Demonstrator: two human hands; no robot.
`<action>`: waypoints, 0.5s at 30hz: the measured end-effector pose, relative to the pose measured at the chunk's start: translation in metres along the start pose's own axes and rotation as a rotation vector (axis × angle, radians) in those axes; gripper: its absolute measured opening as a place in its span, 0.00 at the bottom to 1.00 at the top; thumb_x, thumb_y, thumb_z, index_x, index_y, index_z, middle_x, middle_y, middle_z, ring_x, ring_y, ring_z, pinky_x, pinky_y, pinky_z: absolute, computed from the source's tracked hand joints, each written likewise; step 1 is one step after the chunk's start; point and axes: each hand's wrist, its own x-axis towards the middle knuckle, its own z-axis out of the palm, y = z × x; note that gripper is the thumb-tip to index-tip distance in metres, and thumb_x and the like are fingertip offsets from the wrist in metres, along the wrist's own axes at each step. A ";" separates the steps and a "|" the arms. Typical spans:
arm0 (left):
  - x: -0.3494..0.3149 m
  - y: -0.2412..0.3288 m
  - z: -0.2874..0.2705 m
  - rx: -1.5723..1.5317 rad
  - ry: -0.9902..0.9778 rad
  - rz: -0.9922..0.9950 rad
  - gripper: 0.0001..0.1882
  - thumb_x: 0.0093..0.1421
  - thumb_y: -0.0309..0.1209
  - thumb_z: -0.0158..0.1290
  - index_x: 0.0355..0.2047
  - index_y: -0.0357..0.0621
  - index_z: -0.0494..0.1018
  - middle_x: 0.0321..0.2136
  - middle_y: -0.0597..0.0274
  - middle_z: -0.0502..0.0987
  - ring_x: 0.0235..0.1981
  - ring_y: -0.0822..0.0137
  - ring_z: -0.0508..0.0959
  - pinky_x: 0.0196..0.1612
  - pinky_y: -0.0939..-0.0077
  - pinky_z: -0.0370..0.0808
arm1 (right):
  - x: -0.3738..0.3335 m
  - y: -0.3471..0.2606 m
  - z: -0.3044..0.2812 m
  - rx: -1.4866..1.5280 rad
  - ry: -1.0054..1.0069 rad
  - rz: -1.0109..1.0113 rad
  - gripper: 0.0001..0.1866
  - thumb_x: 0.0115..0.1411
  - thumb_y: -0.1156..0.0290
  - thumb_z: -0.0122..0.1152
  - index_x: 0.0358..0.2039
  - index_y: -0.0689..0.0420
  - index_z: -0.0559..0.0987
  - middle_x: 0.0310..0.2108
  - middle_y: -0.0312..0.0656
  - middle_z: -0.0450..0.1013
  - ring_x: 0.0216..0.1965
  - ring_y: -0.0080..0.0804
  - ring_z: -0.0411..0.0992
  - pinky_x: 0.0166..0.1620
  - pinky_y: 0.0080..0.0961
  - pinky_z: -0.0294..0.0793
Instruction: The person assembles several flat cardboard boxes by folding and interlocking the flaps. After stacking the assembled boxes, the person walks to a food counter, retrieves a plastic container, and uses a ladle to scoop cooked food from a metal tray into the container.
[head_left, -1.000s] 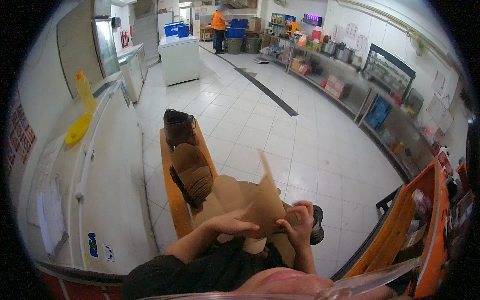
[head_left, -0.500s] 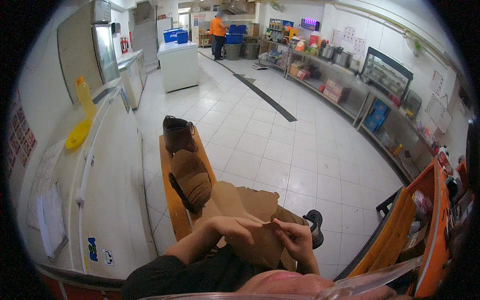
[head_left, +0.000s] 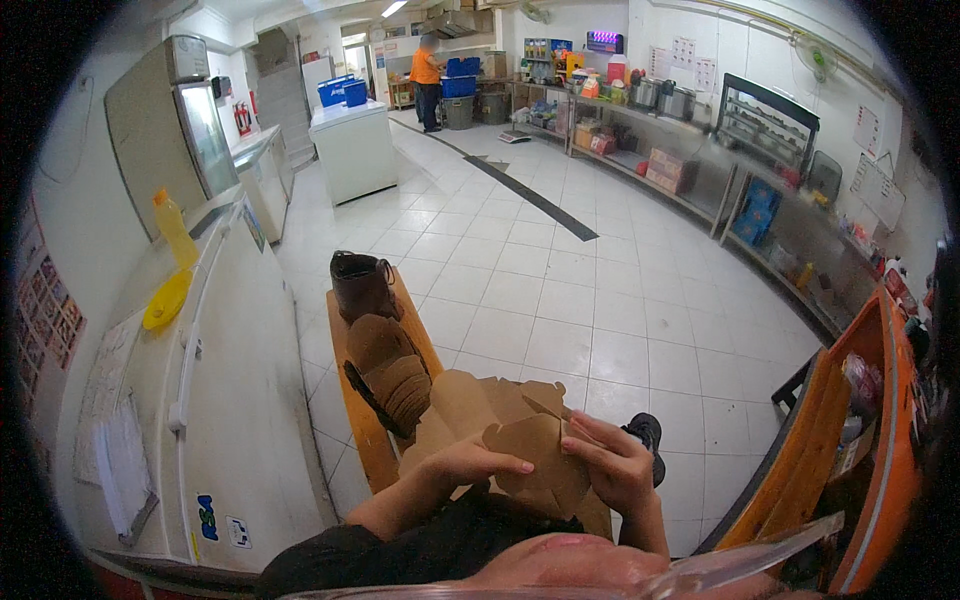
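Clamps fingers (head_left: 603, 434) of right hand (head_left: 620, 468) on a brown, flap-edged cardboard piece (head_left: 535, 442); touches it with left hand (head_left: 468, 462), cannot tell whether clamped

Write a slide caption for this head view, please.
Left fingers and right fingers handle brown cardboard near a cardboard stack on a wooden bench.
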 end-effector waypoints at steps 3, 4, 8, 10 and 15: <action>-0.005 0.007 0.008 0.008 0.070 -0.007 0.27 0.50 0.22 0.62 0.51 0.41 0.69 0.46 0.59 0.74 0.48 0.65 0.72 0.50 0.70 0.71 | 0.006 -0.012 0.004 0.056 0.093 0.025 0.12 0.52 0.83 0.57 0.36 0.57 0.82 0.43 0.53 0.75 0.43 0.42 0.76 0.45 0.29 0.77; -0.007 0.012 0.011 0.024 0.082 0.010 0.27 0.49 0.22 0.62 0.51 0.41 0.69 0.46 0.59 0.75 0.48 0.65 0.72 0.50 0.70 0.71 | 0.008 -0.016 0.005 0.078 0.136 0.028 0.11 0.53 0.83 0.55 0.33 0.58 0.82 0.41 0.53 0.75 0.41 0.42 0.77 0.43 0.29 0.78; -0.013 0.026 0.023 -0.037 0.039 0.017 0.28 0.48 0.22 0.63 0.51 0.40 0.69 0.46 0.59 0.74 0.49 0.64 0.71 0.52 0.69 0.69 | 0.002 -0.002 0.001 0.018 0.054 -0.068 0.09 0.52 0.83 0.56 0.33 0.60 0.82 0.43 0.55 0.75 0.42 0.42 0.77 0.43 0.31 0.78; -0.015 0.001 0.012 -0.204 -0.025 0.012 0.28 0.48 0.24 0.63 0.51 0.40 0.69 0.46 0.58 0.74 0.49 0.64 0.71 0.52 0.69 0.69 | -0.001 -0.003 0.002 0.104 -0.004 -0.049 0.09 0.52 0.82 0.56 0.34 0.61 0.81 0.44 0.56 0.74 0.45 0.43 0.75 0.47 0.33 0.76; -0.023 0.015 0.000 0.172 -0.126 0.192 0.22 0.56 0.27 0.56 0.49 0.38 0.62 0.47 0.59 0.67 0.49 0.68 0.67 0.50 0.73 0.67 | -0.001 -0.001 -0.001 0.405 -0.133 0.036 0.13 0.56 0.75 0.58 0.43 0.61 0.78 0.50 0.58 0.70 0.56 0.47 0.66 0.59 0.37 0.62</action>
